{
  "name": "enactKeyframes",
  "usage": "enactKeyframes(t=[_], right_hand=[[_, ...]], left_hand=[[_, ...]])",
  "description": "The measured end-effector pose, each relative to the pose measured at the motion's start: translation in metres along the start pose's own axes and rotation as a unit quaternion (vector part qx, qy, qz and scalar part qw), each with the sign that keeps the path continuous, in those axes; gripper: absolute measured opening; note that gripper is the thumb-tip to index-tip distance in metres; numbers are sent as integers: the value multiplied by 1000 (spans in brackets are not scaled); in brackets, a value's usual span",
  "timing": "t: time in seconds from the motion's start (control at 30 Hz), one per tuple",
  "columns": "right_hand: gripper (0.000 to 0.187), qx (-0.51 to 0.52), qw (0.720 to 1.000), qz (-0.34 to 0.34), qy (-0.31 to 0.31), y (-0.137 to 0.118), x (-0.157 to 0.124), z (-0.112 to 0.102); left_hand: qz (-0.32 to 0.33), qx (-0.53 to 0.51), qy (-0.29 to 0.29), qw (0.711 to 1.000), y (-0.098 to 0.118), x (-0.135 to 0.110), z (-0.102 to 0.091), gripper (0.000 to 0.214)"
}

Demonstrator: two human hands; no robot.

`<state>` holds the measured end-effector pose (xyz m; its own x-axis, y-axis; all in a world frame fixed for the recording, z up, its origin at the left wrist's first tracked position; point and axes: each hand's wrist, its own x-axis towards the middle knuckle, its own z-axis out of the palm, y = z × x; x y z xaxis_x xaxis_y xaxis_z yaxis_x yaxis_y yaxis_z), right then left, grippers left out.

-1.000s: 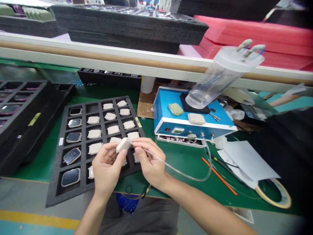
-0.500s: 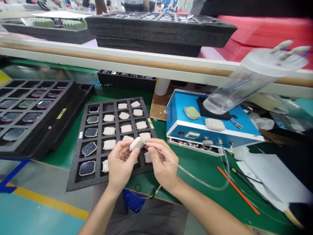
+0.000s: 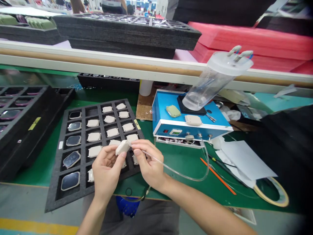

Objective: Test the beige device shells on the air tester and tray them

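Pinched in my left hand (image 3: 107, 168) is a cream watch case (image 3: 122, 147), tilted above the near side of a black foam tray (image 3: 84, 181). My right hand (image 3: 150, 163) grips the end of a clear thin tube (image 3: 179, 174), its tip against the case's right edge; the exact contact is hidden by the fingers. The tube loops right and up to the front of a blue box-shaped machine (image 3: 158, 125). In the tray's compartments lie several cream watch cases (image 3: 94, 136), and dark-screened watches (image 3: 70, 181) fill the left column.
On the machine lie a green case (image 3: 173, 111), another cream case (image 3: 193, 120) and a leaning clear cylinder (image 3: 202, 91). An orange stick (image 3: 217, 176), white paper (image 3: 246, 160) and a tape roll (image 3: 281, 192) lie at right. More foam trays (image 3: 26, 140) stand left. A shelf (image 3: 117, 63) crosses above.
The view has swung right, so the whole scene sits further left and the tape roll shows more fully. Both hands keep the same hold on the case and the tube.
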<state>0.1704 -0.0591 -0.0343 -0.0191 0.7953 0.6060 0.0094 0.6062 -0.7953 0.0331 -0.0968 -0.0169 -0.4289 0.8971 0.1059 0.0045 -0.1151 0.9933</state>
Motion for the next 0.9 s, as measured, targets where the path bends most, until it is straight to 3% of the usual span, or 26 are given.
enactKeyframes(t=[0.9], right_hand=[[17,-2,1000,-16,-1,0,2,0]], left_hand=[[5,-11,-7,1000,-2,-1,2,32]])
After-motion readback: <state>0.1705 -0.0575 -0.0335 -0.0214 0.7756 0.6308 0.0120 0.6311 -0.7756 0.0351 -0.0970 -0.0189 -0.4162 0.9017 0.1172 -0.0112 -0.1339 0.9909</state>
